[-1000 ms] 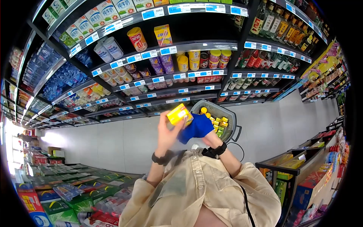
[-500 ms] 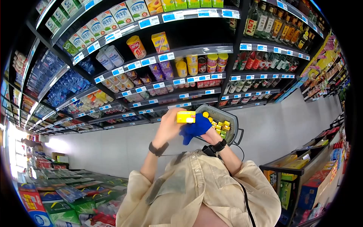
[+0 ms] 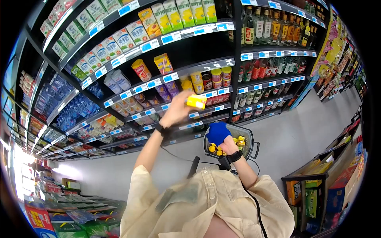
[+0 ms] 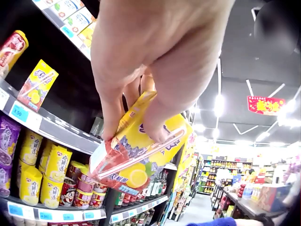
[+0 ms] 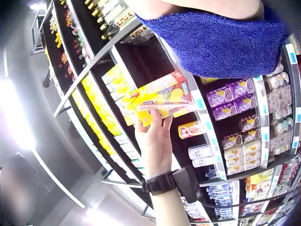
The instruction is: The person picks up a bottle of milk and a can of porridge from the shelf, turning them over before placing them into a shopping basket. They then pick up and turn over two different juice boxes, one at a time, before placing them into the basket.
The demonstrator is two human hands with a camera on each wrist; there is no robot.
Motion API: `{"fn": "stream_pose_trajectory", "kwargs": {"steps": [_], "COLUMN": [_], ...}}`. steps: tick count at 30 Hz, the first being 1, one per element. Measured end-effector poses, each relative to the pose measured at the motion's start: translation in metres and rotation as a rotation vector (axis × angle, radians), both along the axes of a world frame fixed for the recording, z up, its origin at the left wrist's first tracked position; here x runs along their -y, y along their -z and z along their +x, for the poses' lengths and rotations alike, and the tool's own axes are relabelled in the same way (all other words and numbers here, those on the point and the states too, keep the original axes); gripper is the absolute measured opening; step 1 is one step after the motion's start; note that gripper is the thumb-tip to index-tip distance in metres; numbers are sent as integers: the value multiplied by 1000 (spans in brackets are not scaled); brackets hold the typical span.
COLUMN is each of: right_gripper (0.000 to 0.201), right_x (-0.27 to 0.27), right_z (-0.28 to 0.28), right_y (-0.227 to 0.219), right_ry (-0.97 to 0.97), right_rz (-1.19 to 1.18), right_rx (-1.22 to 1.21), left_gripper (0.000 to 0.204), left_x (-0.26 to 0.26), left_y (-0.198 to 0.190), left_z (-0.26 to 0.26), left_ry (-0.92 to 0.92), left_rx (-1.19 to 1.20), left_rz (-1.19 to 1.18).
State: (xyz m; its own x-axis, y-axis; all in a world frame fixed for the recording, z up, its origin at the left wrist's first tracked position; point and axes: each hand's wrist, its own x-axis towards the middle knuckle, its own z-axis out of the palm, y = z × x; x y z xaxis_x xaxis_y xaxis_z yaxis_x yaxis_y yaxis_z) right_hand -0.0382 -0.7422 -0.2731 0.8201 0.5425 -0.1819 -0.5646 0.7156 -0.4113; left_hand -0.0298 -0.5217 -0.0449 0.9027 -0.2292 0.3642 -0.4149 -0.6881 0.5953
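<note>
Clock datum: chest, 12 o'clock straight ahead. Hands apart, both loaded.

At 12 o'clock, raised before the shelving: yellow juice carton (image 3: 196,102), pinched in left hand (image 3: 177,111). In left-wrist view, tilted, with thumb on straw-side panel and fingers around the opposite side; probably gripped this way to support the light box without crushing and to leave its far end unobstructed. Contact with shelf edge (image 3: 218,63): cannot tell.

At 1 o'clock, lower: blue cloth (image 3: 218,134), bunched in right hand (image 3: 228,146), fingertips hidden by the folds. Probably kept to one side to leave the left arm a free path. Directly below, on the floor: grey basket (image 3: 249,148) with small yellow cartons (image 3: 241,139), presumably set there for short reach.

At 11 o'clock, upright on the shelf: matching carton (image 3: 162,63), beside red-and-yellow canister (image 3: 141,70). Printed face outward above price label (image 4: 23,113), likely for easy reading.

Compared with half a second earlier: separated from close together to apart at the hands. Moved forward and up from beside the cloth: juice carton, with left arm extended. Shifted further over the basket: cloth. Unchanged in place: matching carton and canister.
</note>
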Motion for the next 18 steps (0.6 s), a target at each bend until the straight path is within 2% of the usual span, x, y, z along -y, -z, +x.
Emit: {"fn": "stream_pose_trajectory", "kwargs": {"steps": [2, 3, 4, 6, 7, 8, 10, 12, 18], "right_gripper": [12, 12, 13, 13, 14, 14, 14, 14, 16], "right_x": [7, 8, 9, 12, 14, 15, 16, 17, 14], "right_z": [-1, -1, -1, -3, -4, -5, -8, -13, -21], "right_y": [0, 1, 0, -2, -3, -3, -2, -2, -1], "right_ry": [-23, 2, -23, -63, -78, -91, -116, -134, -147], "right_rz": [70, 9, 18, 35, 43, 52, 63, 74, 89], "right_rx": [14, 25, 37, 51, 54, 62, 98, 140, 258], "left_gripper": [42, 42, 42, 41, 39, 40, 40, 40, 46], "left_x": [-8, -11, -25, -31, -43, -54, -57, -70, -80], "left_y": [-6, -11, -5, -17, -10, -8, -21, -19, -24], "left_z": [31, 47, 72, 100, 124, 144, 158, 183, 206], "left_ry": [-74, -89, -90, -124, -136, -164, -173, -215, -275], "left_rx": [63, 56, 161, 252, 247, 278, 262, 322, 426], "left_rz": [-66, -119, -68, -50, -139, -128, -201, -175, 40]}}
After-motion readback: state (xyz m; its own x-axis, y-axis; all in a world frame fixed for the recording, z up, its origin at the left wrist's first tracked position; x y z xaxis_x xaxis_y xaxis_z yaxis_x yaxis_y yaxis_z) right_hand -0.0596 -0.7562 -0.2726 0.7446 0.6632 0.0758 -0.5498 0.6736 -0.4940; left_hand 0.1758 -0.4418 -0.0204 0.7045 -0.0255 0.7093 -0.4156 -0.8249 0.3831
